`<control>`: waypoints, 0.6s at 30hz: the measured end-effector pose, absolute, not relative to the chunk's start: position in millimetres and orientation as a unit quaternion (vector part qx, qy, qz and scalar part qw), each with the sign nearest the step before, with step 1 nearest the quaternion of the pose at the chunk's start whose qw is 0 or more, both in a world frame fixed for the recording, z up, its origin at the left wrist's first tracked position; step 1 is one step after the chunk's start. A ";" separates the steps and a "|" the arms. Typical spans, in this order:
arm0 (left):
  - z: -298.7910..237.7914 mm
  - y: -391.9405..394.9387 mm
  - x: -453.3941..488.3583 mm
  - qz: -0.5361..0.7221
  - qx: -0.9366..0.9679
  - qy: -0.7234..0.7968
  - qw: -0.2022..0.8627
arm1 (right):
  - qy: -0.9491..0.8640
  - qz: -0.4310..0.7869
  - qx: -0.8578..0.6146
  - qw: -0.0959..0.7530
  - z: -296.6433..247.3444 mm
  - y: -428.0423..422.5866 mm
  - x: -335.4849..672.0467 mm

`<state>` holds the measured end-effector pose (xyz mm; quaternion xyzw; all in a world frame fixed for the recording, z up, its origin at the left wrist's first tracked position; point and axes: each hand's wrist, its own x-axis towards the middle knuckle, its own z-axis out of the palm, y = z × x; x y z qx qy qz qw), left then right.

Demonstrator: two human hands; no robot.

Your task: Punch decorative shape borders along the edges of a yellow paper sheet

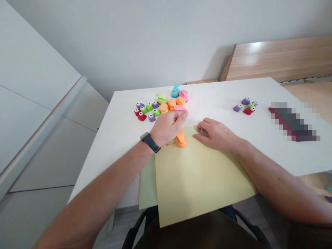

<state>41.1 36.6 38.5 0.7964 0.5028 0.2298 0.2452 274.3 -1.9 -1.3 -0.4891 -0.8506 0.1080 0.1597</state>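
My left hand (pixel 168 126), with a dark watch on its wrist, reaches over the paper's far edge. Its fingers are curled at a pink craft punch (pixel 179 108) and seem to grip it; they hide its lower part. Just below that hand, an orange craft punch (pixel 181 140) stands on the yellow paper (pixel 204 183) near its far left corner. Small star shapes (pixel 167 144) show on the paper beside the punch. My right hand (pixel 214 133) rests on the paper's far edge, thumb and fingers apart, holding nothing. Under the yellow sheet lies a light green sheet (pixel 147 190).
Several orange punches (pixel 172 104), a lime punch (pixel 162 99), a blue punch (pixel 175 91) and another pink punch (pixel 184 94) stand behind my left hand. Small punches (pixel 142 116) cluster to their left, others (pixel 249 110) at the right. A blurred dark item (pixel 294 122) lies on the white table (pixel 109 138).
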 end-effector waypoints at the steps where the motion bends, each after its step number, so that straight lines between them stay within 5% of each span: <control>1: 40.5 33.6 34.0 0.238 0.800 0.499 0.234 | -0.851 0.108 -0.489 0.161 -1.4 -2.1 274.4; 18: 7.1 4.3 -39.6 0.166 0.831 0.449 0.283 | -0.812 0.177 -0.487 0.269 5.5 -9.6 260.3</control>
